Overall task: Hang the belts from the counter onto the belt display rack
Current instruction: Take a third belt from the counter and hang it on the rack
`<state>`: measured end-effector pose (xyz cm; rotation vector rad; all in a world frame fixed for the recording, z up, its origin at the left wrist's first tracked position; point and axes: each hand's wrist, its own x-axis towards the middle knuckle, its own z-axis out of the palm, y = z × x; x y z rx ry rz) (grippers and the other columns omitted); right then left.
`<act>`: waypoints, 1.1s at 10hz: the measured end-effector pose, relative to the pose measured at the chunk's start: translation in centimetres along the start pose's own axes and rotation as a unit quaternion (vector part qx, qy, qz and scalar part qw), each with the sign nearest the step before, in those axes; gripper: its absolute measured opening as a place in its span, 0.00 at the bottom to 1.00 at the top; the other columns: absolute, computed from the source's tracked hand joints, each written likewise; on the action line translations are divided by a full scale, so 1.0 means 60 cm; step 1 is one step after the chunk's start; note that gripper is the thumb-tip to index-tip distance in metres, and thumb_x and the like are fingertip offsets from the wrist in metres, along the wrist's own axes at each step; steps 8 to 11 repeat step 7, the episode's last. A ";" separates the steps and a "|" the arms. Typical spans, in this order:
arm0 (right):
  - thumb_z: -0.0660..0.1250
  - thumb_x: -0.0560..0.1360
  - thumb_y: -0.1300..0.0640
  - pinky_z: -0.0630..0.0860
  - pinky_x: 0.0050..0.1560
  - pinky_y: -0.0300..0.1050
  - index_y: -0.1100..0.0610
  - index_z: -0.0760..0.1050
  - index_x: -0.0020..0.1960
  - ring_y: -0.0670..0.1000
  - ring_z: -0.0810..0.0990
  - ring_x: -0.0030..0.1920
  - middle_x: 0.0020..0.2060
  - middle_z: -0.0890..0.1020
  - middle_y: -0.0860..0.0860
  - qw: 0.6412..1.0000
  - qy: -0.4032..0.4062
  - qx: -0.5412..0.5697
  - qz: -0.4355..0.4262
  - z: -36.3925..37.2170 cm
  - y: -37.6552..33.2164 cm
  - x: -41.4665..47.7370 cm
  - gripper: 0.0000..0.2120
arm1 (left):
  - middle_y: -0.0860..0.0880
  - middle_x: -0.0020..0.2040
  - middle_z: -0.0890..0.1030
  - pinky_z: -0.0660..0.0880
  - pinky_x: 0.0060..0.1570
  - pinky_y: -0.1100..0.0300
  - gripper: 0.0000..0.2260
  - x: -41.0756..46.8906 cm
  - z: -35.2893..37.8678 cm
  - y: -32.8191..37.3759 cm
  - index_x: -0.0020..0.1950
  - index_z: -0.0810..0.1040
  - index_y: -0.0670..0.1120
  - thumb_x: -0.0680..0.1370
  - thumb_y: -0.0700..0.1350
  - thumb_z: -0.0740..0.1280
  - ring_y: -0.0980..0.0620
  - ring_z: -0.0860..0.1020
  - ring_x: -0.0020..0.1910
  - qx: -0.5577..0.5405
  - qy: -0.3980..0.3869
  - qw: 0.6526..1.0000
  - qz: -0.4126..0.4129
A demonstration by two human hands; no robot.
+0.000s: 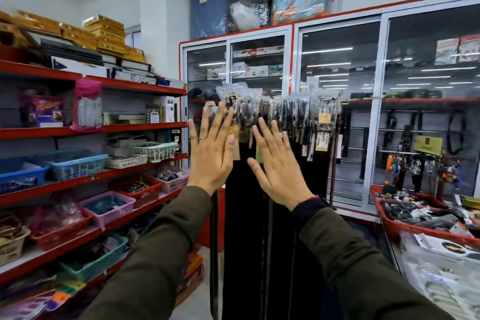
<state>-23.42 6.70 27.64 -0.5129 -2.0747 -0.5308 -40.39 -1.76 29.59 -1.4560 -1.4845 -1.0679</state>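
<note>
Both hands are raised with fingers spread and palms forward, holding nothing: the left hand (211, 153) and right hand (280, 167) hover before the belts (280, 117) hanging crowded on the display rack (340, 97). The long dark straps look limp and light, their buckle ends wrapped in crinkly, probably slippery plastic; grasp near the buckle.

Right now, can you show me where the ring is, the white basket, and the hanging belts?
ring (202, 137): head view, on a finger of the left hand.
white basket (155, 151): head view, front wall, on the red shelf.
hanging belts (296, 109): head view, wrapped buckle ends along the rack.
</note>
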 end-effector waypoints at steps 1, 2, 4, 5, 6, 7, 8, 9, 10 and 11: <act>0.51 0.84 0.42 0.46 0.83 0.60 0.56 0.44 0.84 0.54 0.40 0.84 0.84 0.45 0.51 0.999 -0.040 -0.010 -0.014 0.032 -0.030 0.015 0.34 | 0.52 0.84 0.50 0.36 0.80 0.41 0.26 -0.007 0.003 -0.024 0.83 0.51 0.51 0.84 0.52 0.45 0.49 0.41 0.83 0.026 -0.042 0.998 0.024; 0.50 0.83 0.41 0.49 0.82 0.62 0.56 0.45 0.84 0.55 0.41 0.84 0.84 0.45 0.51 0.997 -0.067 -0.031 -0.012 0.059 -0.036 0.025 0.35 | 0.54 0.84 0.48 0.39 0.81 0.42 0.26 -0.007 0.017 -0.043 0.84 0.49 0.51 0.84 0.53 0.45 0.49 0.41 0.83 0.022 -0.078 0.996 0.030; 0.49 0.82 0.40 0.49 0.82 0.62 0.55 0.45 0.84 0.55 0.40 0.84 0.84 0.43 0.50 0.993 -0.090 -0.078 0.020 0.082 -0.010 0.038 0.35 | 0.53 0.84 0.46 0.39 0.81 0.45 0.26 0.016 0.050 -0.054 0.84 0.48 0.51 0.85 0.51 0.50 0.49 0.41 0.83 0.004 -0.106 0.993 0.046; 0.49 0.82 0.40 0.49 0.82 0.62 0.55 0.45 0.84 0.55 0.40 0.84 0.84 0.43 0.49 0.991 -0.096 -0.085 0.023 0.083 -0.001 0.037 0.35 | 0.53 0.84 0.44 0.42 0.81 0.44 0.27 0.015 0.065 -0.050 0.84 0.46 0.50 0.86 0.50 0.51 0.51 0.39 0.83 -0.007 -0.110 0.993 0.035; 0.49 0.82 0.41 0.50 0.82 0.62 0.54 0.44 0.84 0.54 0.40 0.84 0.84 0.43 0.48 0.994 -0.090 -0.065 0.018 0.080 -0.009 0.035 0.35 | 0.53 0.84 0.45 0.44 0.81 0.43 0.28 0.008 0.070 -0.040 0.84 0.46 0.50 0.84 0.53 0.49 0.51 0.41 0.83 -0.022 -0.094 0.995 0.027; 0.51 0.83 0.41 0.52 0.81 0.61 0.52 0.46 0.84 0.53 0.42 0.84 0.84 0.46 0.48 0.995 -0.081 -0.056 0.008 0.047 -0.005 0.023 0.34 | 0.50 0.85 0.46 0.47 0.81 0.42 0.29 0.002 0.064 -0.019 0.84 0.47 0.47 0.84 0.54 0.49 0.50 0.43 0.84 -0.006 -0.062 0.998 0.009; 0.51 0.83 0.41 0.52 0.81 0.61 0.52 0.46 0.84 0.53 0.42 0.84 0.84 0.46 0.48 0.995 -0.081 -0.056 0.008 0.047 -0.005 0.023 0.34 | 0.50 0.85 0.46 0.47 0.81 0.42 0.29 0.002 0.064 -0.019 0.84 0.47 0.47 0.84 0.54 0.49 0.50 0.43 0.84 -0.006 -0.062 0.998 0.009; 0.51 0.83 0.41 0.52 0.81 0.61 0.52 0.46 0.84 0.53 0.42 0.84 0.84 0.46 0.48 0.995 -0.081 -0.056 0.008 0.047 -0.005 0.023 0.34 | 0.50 0.85 0.46 0.47 0.81 0.42 0.29 0.002 0.064 -0.019 0.84 0.47 0.47 0.84 0.54 0.49 0.50 0.43 0.84 -0.006 -0.062 0.998 0.009; 0.51 0.83 0.41 0.52 0.81 0.61 0.52 0.46 0.84 0.53 0.42 0.84 0.84 0.46 0.48 0.995 -0.081 -0.056 0.008 0.047 -0.005 0.023 0.34 | 0.50 0.85 0.46 0.47 0.81 0.42 0.29 0.002 0.064 -0.019 0.84 0.47 0.47 0.84 0.54 0.49 0.50 0.43 0.84 -0.006 -0.062 0.998 0.009; 0.51 0.83 0.41 0.52 0.81 0.61 0.52 0.46 0.84 0.53 0.42 0.84 0.84 0.46 0.48 0.995 -0.081 -0.056 0.008 0.047 -0.005 0.023 0.34 | 0.50 0.85 0.46 0.47 0.81 0.42 0.29 0.002 0.064 -0.019 0.84 0.47 0.47 0.84 0.54 0.49 0.50 0.43 0.84 -0.006 -0.062 0.998 0.009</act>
